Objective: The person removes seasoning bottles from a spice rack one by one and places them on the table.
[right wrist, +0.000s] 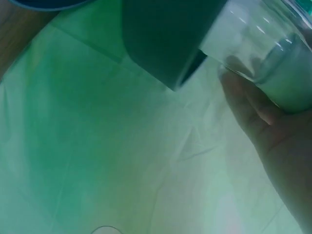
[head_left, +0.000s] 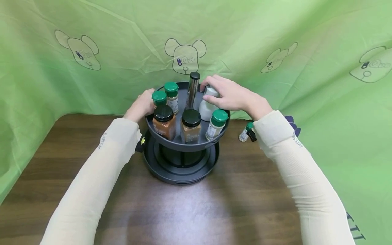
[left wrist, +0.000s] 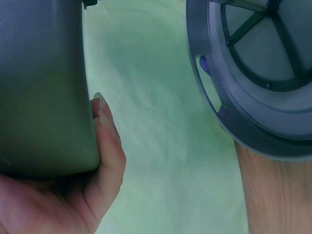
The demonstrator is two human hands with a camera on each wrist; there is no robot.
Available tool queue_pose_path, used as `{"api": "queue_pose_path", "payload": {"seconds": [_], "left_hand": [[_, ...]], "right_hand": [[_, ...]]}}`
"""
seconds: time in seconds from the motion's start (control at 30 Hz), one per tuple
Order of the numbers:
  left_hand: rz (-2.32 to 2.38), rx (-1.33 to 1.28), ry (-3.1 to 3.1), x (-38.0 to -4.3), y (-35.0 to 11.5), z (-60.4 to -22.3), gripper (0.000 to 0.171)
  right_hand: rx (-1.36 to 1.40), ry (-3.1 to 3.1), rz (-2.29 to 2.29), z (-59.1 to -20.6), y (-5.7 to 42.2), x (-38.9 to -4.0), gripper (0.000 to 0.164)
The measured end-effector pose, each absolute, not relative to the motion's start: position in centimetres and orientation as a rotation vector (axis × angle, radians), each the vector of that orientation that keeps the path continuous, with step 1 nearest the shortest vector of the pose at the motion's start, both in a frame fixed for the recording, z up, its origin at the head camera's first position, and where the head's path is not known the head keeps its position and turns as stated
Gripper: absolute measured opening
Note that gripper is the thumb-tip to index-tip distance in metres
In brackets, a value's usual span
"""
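A dark grey two-tier spice rack (head_left: 180, 147) stands on the table. My left hand (head_left: 144, 104) grips the left rim of its upper tray; in the left wrist view the fingers (left wrist: 111, 146) bend round the tray wall (left wrist: 44, 97). At the tray's back right, my right hand (head_left: 228, 93) holds a whitish bottle (head_left: 207, 108) between thumb and fingers. The right wrist view shows this bottle as clear glass (right wrist: 253, 41) beside the tray wall (right wrist: 161, 39). Green-capped spice jars (head_left: 172, 98) and black-capped spice jars (head_left: 191, 127) share the upper tray around the metal post (head_left: 193, 90).
The lower tray (head_left: 182, 178) shows a bare front rim. A small green-capped jar (head_left: 244, 134) is on the table to the right, near the right wrist. Brown wooden table (head_left: 183, 217) lies in front, and a green printed cloth (head_left: 122, 68) hangs behind.
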State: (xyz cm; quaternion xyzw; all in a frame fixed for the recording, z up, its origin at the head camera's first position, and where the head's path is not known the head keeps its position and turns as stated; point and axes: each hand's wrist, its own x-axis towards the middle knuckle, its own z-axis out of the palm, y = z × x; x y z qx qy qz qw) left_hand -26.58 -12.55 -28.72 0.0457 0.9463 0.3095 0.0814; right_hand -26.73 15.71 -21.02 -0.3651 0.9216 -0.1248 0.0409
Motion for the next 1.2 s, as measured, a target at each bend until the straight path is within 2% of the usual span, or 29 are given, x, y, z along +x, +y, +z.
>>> {"api": "queue_pose_path", "payload": {"seconds": [0.47,0.63,1.2], "left_hand": [[0.921,0.112,2.813,-26.5,-12.6,-28.7,0.027],[0.927,0.122,2.819,-26.5,-12.5,-28.8,0.023],[0.945,0.128,2.817,-26.3,-12.4,-28.7,0.024]], "right_hand": [[-1.148,2.839,-0.361,-20.2,15.8,-26.6,0.034],[-1.13,2.876,-0.398,-19.9,16.3,-26.6,0.033],[-1.018,2.987,-0.711,-18.1,18.1,-25.8,0.033]]}}
